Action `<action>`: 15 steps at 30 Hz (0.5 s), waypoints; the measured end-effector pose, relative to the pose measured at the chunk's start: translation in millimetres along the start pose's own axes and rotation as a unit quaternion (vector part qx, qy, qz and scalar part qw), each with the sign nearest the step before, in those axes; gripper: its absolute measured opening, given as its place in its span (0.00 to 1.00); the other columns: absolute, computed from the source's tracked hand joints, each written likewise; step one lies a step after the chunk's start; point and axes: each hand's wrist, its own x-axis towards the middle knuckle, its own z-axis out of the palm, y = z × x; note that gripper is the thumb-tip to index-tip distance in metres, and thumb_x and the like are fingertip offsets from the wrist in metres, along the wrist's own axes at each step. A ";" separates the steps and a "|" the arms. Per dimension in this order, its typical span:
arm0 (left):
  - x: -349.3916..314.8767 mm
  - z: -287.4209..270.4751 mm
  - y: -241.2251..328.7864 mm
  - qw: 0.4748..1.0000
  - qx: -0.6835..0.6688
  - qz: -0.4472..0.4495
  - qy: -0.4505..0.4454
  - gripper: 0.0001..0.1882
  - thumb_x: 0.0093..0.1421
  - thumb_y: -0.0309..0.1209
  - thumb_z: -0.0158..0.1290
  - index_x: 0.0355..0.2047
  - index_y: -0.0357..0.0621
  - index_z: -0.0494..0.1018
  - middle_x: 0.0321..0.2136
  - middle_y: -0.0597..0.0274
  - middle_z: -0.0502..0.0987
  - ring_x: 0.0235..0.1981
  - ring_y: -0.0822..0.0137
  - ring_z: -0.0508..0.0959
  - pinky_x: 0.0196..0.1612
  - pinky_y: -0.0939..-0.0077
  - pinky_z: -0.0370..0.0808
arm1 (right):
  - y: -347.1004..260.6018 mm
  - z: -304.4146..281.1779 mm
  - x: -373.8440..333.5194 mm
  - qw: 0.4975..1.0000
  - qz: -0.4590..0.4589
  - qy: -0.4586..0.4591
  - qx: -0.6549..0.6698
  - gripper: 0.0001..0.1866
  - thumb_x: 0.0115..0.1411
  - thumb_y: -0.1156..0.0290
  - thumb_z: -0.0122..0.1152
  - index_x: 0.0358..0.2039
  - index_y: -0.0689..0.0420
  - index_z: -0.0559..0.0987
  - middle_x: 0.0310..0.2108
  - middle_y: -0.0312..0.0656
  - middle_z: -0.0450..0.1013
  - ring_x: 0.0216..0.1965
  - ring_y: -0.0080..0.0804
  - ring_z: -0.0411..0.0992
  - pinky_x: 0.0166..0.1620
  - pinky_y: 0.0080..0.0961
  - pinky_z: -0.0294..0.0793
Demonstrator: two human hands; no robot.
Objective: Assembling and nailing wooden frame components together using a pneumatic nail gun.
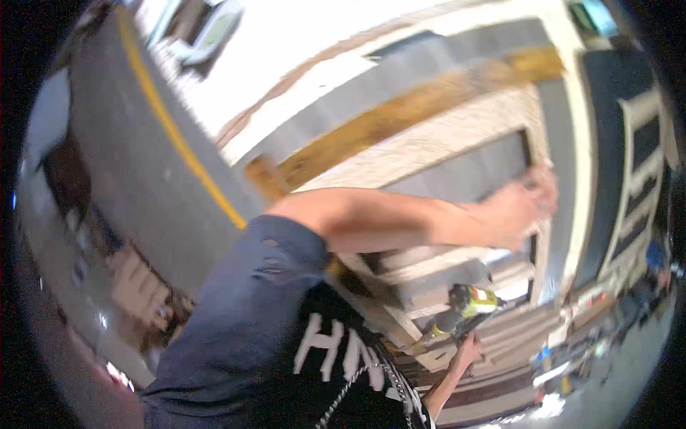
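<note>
Beside the near edge of a pale wooden frame (429,139), one power tool (471,300), yellow-green and black, sat in the right hand (468,352) of a person at work. That one bare hand was closed around the tool's handle, low in the view, its forearm rising from the bottom edge. The other, the left hand (516,211), reached across the frame toward its right side; its fingers were blurred, and whether they were spread, pinched or holding something could not be told, nor whether they touched the wood.

The frame showed at least two openings, one large and partly hidden behind the left arm. Along its far side ran one long yellow-brown beam (400,111), with one short block (264,177) of similar colour near the beam's left end. Two sleeves' worth of person showed only in part: one dark sleeve (243,286), and a black shirt with white lettering under one chain (350,379).

Farther right stood one pale rack-like frame (643,170) with three dark openings. Striped planks (507,350), too smeared to count, lay past the tool. At left, one yellow stripe (171,129) crossed the grey floor (128,143).
</note>
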 end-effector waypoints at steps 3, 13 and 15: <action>-1.5 0.7 -13.3 0.997 -0.043 0.064 -0.023 0.44 0.56 0.61 0.46 0.62 0.37 0.61 0.59 0.50 0.64 0.67 0.57 0.55 0.69 0.40 0.31 | -30.2 15.5 -16.4 0.985 -0.039 0.135 -0.096 0.21 0.66 0.63 0.55 0.48 0.70 0.75 0.37 0.46 0.74 0.37 0.31 0.73 0.47 0.27 0.74; 3.5 -4.7 -17.7 0.995 -0.026 0.042 -0.091 0.48 0.59 0.64 0.38 0.67 0.36 0.53 0.65 0.42 0.54 0.70 0.49 0.47 0.68 0.35 0.27 | -128.6 78.2 -82.7 0.934 -0.276 0.137 -0.179 0.56 0.41 0.58 0.80 0.65 0.63 0.58 0.50 0.56 0.70 0.48 0.52 0.70 0.51 0.47 0.68; 3.6 -6.0 -18.3 0.995 -0.013 0.039 -0.092 0.47 0.60 0.63 0.37 0.67 0.37 0.52 0.66 0.42 0.53 0.70 0.49 0.47 0.68 0.34 0.27 | -148.1 81.5 -77.9 0.969 -0.229 0.061 -0.069 0.58 0.41 0.59 0.80 0.67 0.64 0.53 0.52 0.60 0.68 0.53 0.55 0.66 0.54 0.45 0.67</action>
